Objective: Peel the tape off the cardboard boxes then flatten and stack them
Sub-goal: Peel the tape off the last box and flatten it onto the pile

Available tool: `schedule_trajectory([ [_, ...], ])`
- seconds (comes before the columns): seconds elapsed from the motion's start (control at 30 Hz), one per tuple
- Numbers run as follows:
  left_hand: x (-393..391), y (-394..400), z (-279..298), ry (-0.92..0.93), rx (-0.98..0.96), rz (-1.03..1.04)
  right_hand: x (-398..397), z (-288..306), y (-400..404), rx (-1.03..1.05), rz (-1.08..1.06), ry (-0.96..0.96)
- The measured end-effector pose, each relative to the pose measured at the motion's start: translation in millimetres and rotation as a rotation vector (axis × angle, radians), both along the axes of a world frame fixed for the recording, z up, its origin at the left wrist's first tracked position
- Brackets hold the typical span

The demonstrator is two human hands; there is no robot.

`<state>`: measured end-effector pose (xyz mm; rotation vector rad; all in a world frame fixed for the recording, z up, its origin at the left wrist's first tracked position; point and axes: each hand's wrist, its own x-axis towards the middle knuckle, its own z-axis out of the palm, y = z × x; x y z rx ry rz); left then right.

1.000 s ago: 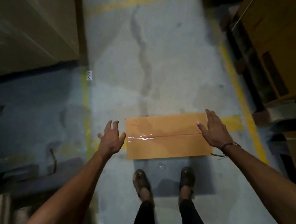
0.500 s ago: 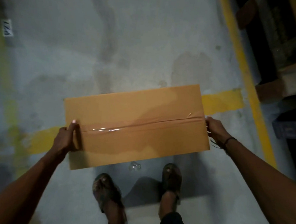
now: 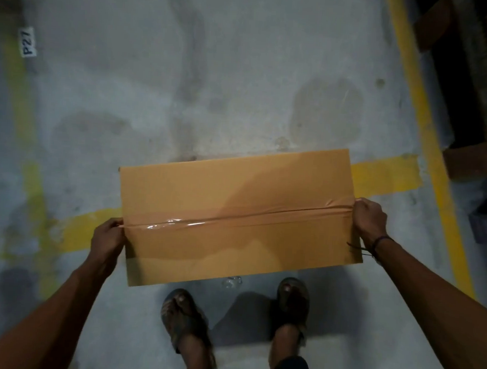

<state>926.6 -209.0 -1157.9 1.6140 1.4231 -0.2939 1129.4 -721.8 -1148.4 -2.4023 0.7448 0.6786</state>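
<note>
A brown cardboard box (image 3: 236, 189) is held in front of me above the floor, its top face up. A strip of clear shiny tape (image 3: 194, 224) runs along the centre seam from left to right. My left hand (image 3: 106, 240) grips the box's left end right at the seam. My right hand (image 3: 368, 219) grips the right end, where the tape wrinkles over the edge. The box's sides and underside are hidden.
Grey concrete floor (image 3: 186, 81) with yellow painted lines (image 3: 385, 176) and a "P27" label (image 3: 28, 42). My sandalled feet (image 3: 185, 320) stand just behind the box, with a small clear scrap (image 3: 232, 282) between them and the box. Dark pallets (image 3: 475, 98) and stacked goods line the right edge.
One second ago the box lay on the floor with both hands open above it. Both hands have since closed on its ends and lifted it toward me.
</note>
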Motion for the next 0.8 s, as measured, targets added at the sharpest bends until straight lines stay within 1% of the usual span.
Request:
schedule_trajectory([
  [0.13, 3, 4, -4, -0.005, -0.025, -0.004, 1, -2, 3, -0.018, -0.014, -0.032],
  [0.2, 3, 4, -2, 0.008, 0.05, -0.029, 2, -1, 5, -0.029, -0.04, -0.041],
  [0.27, 8, -6, 8, 0.032, 0.192, -0.061, 0, 3, 9, -0.063, -0.052, -0.112],
  [0.3, 13, -14, 14, 0.026, 0.263, -0.092, -1, 6, 13, -0.088, -0.024, -0.188],
  [0.37, 22, -32, 25, 0.004, 0.378, -0.15, -5, 15, 27, -0.155, 0.122, -0.352],
  [0.43, 28, -47, 31, -0.02, 0.474, -0.128, -11, 27, 52, -0.171, 0.247, -0.445],
  [0.47, 31, -55, 34, -0.029, 0.513, -0.085, -15, 32, 69, -0.13, 0.318, -0.46],
  [0.53, 39, -72, 44, -0.027, 0.575, -0.028, -31, 37, 104, 0.031, 0.495, -0.436],
  [0.63, 50, -91, 60, 0.035, 0.619, -0.064, -64, 39, 161, 0.249, 0.742, -0.308],
  [0.73, 51, -99, 69, 0.081, 0.593, -0.148, -92, 44, 218, 0.373, 0.827, -0.248],
  [0.8, 49, -103, 70, 0.044, 0.581, -0.257, -106, 40, 255, 0.47, 0.857, -0.137],
])
